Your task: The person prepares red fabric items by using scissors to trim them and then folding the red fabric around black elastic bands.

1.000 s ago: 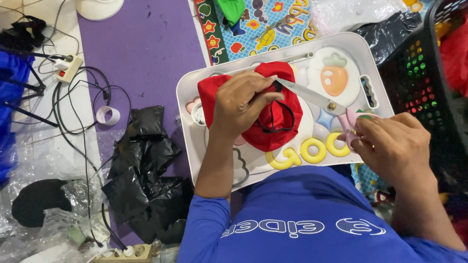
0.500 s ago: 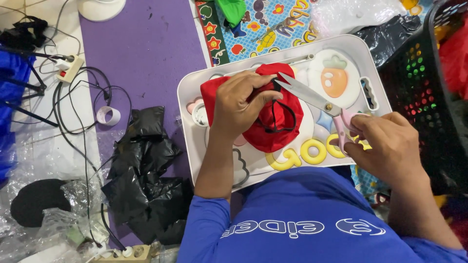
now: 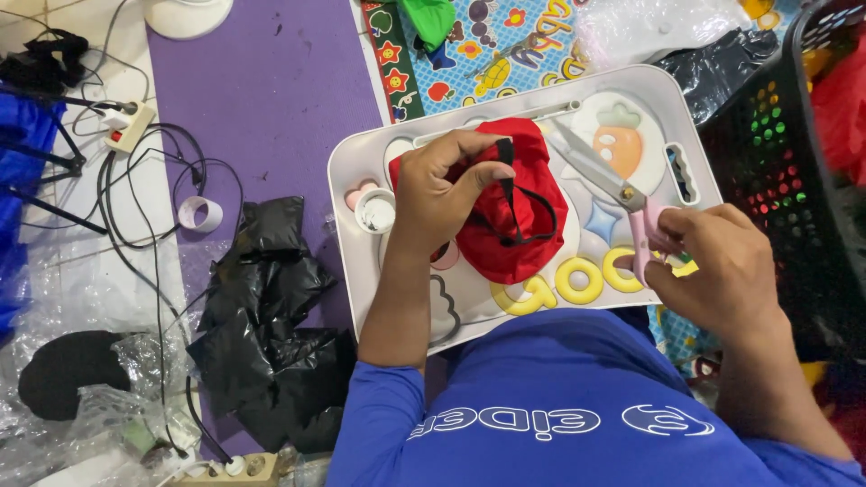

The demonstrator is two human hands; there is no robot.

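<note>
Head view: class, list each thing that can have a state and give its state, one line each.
Scissors: blades open, held by the right hand.
Red cloth: bunched on the white tray, gripped by the left hand.
Black strap: pinched in the left fingers.
Black bags: crumpled.
Tape roll: lying flat.

Blue long-sleeved shirt [image 3: 559, 397] with white chest lettering

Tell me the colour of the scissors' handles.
Pale pink handles on the scissors, gripped by the right hand; seen in the head view.
</note>
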